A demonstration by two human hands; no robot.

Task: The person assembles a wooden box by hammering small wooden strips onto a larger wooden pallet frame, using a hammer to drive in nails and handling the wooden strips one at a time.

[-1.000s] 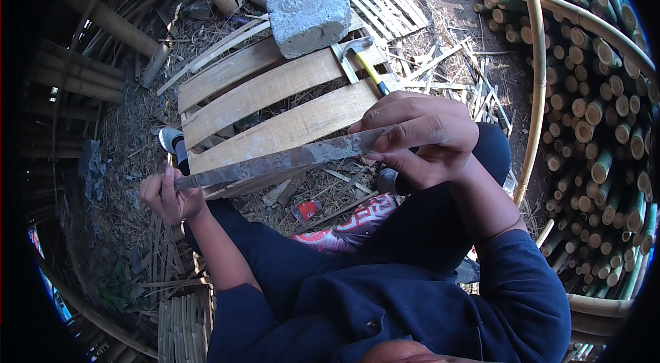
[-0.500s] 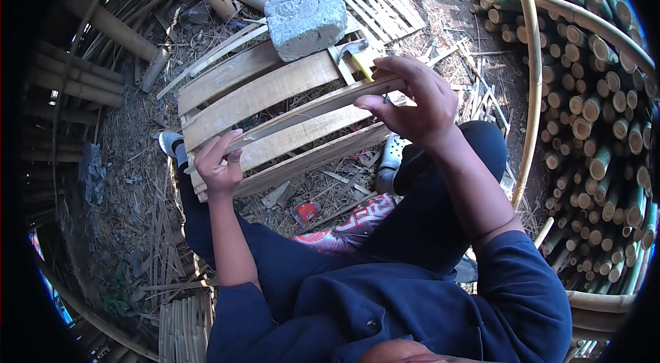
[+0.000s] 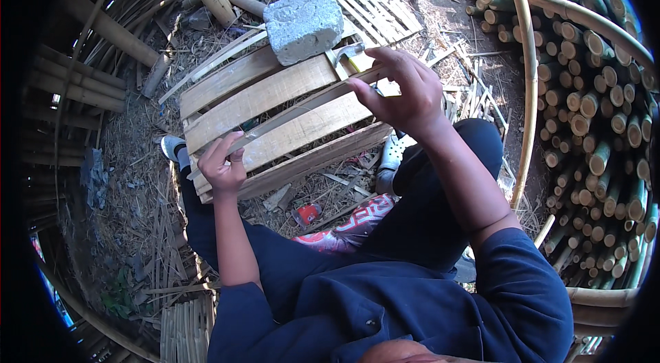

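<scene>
A thin bamboo strip is held at both ends above a panel of wide bamboo slats. Its long axis runs on a diagonal, from lower left near the person's knee up to the upper right, roughly parallel to the slats beneath it. The lower end is pinched in the left hand, whose fingers are closed around the strip at the near left edge of the panel. The upper end is gripped by the right hand, with the fingertips curled over it just below a grey concrete block that rests on the far end of the panel. Whether the strip lies on the slats or is lifted slightly clear of them cannot be told.

A hammer with a yellow handle is seen beside the block, partly hidden by the right hand. The panel is propped over the person's legs, with a shoe showing at its left edge. Bamboo offcuts and shavings are scattered over the ground, and stacked bamboo poles fill the right side.

Several risks can be judged from here: the strip is thin and springy, so it could snap or whip free if bent too far, and its split edges could cut the fingers if it is drawn through a tight grip. The block could be nudged off the panel if the right hand jolts it.
</scene>
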